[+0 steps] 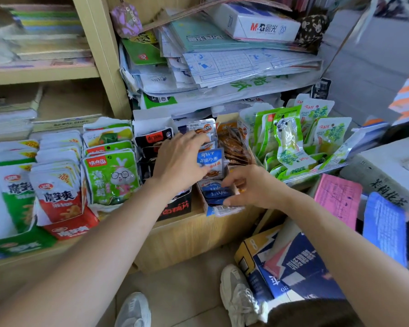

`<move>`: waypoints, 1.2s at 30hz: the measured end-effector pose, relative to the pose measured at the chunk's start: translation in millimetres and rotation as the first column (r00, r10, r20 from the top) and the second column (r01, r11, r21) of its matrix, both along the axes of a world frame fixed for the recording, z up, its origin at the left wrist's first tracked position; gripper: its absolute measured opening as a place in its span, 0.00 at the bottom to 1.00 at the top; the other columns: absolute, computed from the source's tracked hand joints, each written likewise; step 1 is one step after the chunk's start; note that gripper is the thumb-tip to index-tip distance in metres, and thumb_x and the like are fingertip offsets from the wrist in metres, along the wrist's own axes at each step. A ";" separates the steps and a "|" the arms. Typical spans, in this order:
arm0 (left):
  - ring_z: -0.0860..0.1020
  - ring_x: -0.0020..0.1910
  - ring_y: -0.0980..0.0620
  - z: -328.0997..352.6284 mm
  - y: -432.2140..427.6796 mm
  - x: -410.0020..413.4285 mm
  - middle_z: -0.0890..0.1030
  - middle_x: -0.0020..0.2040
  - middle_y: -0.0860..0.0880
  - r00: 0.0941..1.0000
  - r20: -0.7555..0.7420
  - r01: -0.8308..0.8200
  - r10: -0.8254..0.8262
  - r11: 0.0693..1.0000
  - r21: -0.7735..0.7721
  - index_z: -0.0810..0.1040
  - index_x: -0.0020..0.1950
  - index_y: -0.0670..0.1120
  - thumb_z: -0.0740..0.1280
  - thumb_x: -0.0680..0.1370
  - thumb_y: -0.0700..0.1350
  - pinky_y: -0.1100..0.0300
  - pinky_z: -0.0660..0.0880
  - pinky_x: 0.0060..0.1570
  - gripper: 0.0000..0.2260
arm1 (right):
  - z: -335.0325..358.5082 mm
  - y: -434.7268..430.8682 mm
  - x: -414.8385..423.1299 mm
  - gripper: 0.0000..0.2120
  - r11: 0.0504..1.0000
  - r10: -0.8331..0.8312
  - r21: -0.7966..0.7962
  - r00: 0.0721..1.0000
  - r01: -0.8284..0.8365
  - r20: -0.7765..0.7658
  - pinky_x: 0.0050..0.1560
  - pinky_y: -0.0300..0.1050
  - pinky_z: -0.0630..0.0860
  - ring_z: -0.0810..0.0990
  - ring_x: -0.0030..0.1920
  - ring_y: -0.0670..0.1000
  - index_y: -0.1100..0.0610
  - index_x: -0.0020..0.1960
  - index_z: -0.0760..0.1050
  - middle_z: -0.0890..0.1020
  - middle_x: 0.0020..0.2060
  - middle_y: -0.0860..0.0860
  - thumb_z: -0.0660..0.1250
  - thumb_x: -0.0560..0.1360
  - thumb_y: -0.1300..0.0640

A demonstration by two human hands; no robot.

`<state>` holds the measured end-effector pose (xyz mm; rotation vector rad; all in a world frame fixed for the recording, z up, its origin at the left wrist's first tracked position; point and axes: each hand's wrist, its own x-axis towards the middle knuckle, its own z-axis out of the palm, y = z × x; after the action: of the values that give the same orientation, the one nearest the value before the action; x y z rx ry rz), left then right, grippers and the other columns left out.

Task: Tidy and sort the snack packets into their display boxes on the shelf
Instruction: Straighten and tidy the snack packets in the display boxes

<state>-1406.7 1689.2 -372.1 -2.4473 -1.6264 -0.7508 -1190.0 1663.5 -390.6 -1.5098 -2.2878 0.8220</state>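
A blue and white snack packet (210,162) stands upright in a narrow display box (213,210) at the shelf's middle. My left hand (180,161) grips its left edge, thumb on the front. My right hand (253,186) reaches into the same box lower down, fingers curled on dark blue packets (216,191) lying there. To the left stands a black display box (175,207) with black packets (152,138), partly hidden by my left hand. Brown packets (234,147) sit just right of the blue ones.
Red (57,194) and green (14,199) packets and green rabbit packets (111,178) fill boxes on the left. Green bamboo-shoot packets (291,142) stand on the right. Papers (222,67) pile above. A blue carton (293,263) and my shoes (236,291) are on the floor.
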 end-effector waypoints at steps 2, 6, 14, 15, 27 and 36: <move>0.78 0.53 0.49 -1.8 -2.1 -1.0 0.80 0.58 0.53 1.000 0.020 0.012 -0.012 1.000 -0.012 0.77 0.65 0.52 0.78 0.69 0.54 0.58 0.74 0.45 0.26 | 4.6 -3.1 3.7 0.27 0.993 0.041 -0.112 0.998 -0.036 0.043 0.61 0.45 0.76 0.77 0.59 0.42 0.45 0.63 0.79 0.79 0.59 0.41 0.78 0.66 0.39; 0.78 0.52 0.49 -4.3 -4.7 -2.0 0.80 0.57 0.53 0.998 0.053 0.026 -0.025 0.999 -0.035 0.78 0.63 0.52 0.79 0.69 0.52 0.58 0.72 0.47 0.24 | 7.2 -8.8 1.1 0.35 0.989 0.114 -0.108 0.987 -0.102 0.113 0.63 0.41 0.71 0.73 0.63 0.43 0.44 0.68 0.74 0.75 0.63 0.41 0.79 0.64 0.39; 0.80 0.50 0.50 -3.7 -4.0 -3.4 0.83 0.54 0.55 0.985 0.170 0.046 -0.031 0.995 -0.088 0.80 0.55 0.53 0.80 0.68 0.49 0.58 0.74 0.45 0.19 | -8.7 0.6 -15.4 0.11 0.931 0.033 0.359 0.993 -0.072 0.114 0.42 0.47 0.80 0.82 0.40 0.50 0.55 0.50 0.86 0.86 0.42 0.50 0.72 0.70 0.53; 0.80 0.50 0.51 -3.9 -3.7 -3.7 0.83 0.54 0.55 0.984 0.177 0.044 -0.028 0.995 -0.086 0.80 0.55 0.53 0.80 0.68 0.48 0.58 0.74 0.44 0.18 | -10.9 0.5 -18.6 0.10 0.924 0.030 0.375 0.992 -0.075 0.124 0.39 0.47 0.79 0.82 0.39 0.52 0.55 0.48 0.86 0.85 0.40 0.50 0.71 0.70 0.52; 0.81 0.47 0.53 -1.8 -5.6 -2.5 0.85 0.52 0.54 0.966 0.253 -0.031 0.044 0.998 -0.057 0.82 0.54 0.51 0.79 0.70 0.50 0.62 0.68 0.40 0.16 | -24.8 3.3 -22.3 0.13 0.912 -0.045 0.410 0.998 0.023 0.045 0.38 0.45 0.75 0.76 0.41 0.52 0.54 0.52 0.86 0.72 0.38 0.48 0.77 0.68 0.63; 0.75 0.37 0.54 10.2 -3.6 -1.6 0.84 0.43 0.54 0.976 0.216 -0.041 0.041 0.999 -0.006 0.83 0.50 0.51 0.78 0.70 0.53 0.63 0.59 0.30 0.13 | 31.8 10.7 -2.0 0.10 0.971 0.040 0.236 0.999 -0.039 0.002 0.38 0.24 0.68 0.77 0.36 0.34 0.58 0.49 0.87 0.75 0.33 0.36 0.79 0.68 0.63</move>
<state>-1408.3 1685.7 -361.9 -2.3964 -1.7429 -1.0415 -1192.0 1674.3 -358.8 -1.3614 -2.3246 0.5374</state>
